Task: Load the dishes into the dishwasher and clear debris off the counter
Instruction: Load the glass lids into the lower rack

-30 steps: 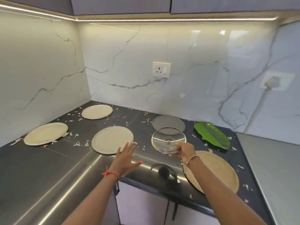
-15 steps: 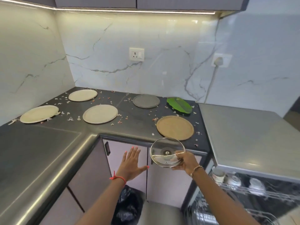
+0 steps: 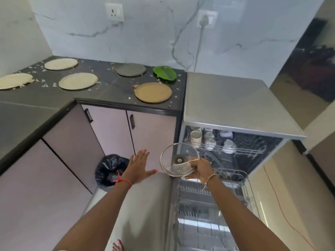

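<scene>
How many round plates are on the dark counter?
5. Cream plate at far left, cream plate at back, cream plate mid-counter, grey plate at rear, brown plate near front edge. More may lie off-frame left.

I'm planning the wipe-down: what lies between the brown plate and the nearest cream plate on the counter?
In the head view, no dish: just scattered debris scraps on dark counter between the brown plate and cream plate.

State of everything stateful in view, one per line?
Lid: held in right hand.
Left hand: open, empty.
Dishwasher: open, lower rack pulled out.
Cups: in upper rack.
Cabinet doors: closed.
Plates: on counter amid debris.
Plug: plugged in.
</scene>
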Motion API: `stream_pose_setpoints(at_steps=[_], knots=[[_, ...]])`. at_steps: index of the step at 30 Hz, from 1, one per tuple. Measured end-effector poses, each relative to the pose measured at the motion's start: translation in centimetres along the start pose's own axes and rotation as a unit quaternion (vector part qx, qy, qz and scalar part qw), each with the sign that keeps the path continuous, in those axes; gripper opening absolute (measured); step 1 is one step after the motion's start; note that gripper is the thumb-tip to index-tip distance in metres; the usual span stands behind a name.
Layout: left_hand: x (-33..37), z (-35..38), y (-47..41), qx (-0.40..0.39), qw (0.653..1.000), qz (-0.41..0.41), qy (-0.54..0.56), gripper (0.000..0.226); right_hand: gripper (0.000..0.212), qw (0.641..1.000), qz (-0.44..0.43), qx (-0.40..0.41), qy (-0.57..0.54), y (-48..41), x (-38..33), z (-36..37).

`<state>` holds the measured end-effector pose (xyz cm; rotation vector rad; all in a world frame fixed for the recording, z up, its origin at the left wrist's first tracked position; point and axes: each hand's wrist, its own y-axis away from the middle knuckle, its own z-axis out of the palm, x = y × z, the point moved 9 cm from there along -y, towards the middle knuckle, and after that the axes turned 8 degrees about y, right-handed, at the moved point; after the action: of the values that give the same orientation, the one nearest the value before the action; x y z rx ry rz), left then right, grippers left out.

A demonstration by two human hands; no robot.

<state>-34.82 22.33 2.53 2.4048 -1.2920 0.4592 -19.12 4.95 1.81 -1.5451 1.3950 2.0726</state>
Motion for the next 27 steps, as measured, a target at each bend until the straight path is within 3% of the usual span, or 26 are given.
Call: stream_pose_setpoints(at_steps=[12, 16, 23, 27], knots=[[8.2, 13.3, 5.4, -0.085, 0.996, 0.03, 0.005, 0.114, 0.014, 0.991, 0.102, 0.087, 0.004, 5.9, 13.1, -14.9], [9.9, 17.9, 5.0, -0.137, 0.989, 0.051, 0.009, 0.128, 0.018, 0.984, 0.126, 0.123, -0.014, 6.4, 16.5, -17.9], [12.4, 25.4, 4.8, -0.202, 0.976, 0.077, 0.022, 0.108, 0.026, 0.964, 0.152, 0.215, -0.032, 4.9, 22.6, -23.1], [12.6, 30.9, 4.7, -0.243, 0.966, 0.074, 0.043, 0.103, 0.034, 0.952, 0.165, 0.257, 0.028, 3.2, 24.9, -25.9]])
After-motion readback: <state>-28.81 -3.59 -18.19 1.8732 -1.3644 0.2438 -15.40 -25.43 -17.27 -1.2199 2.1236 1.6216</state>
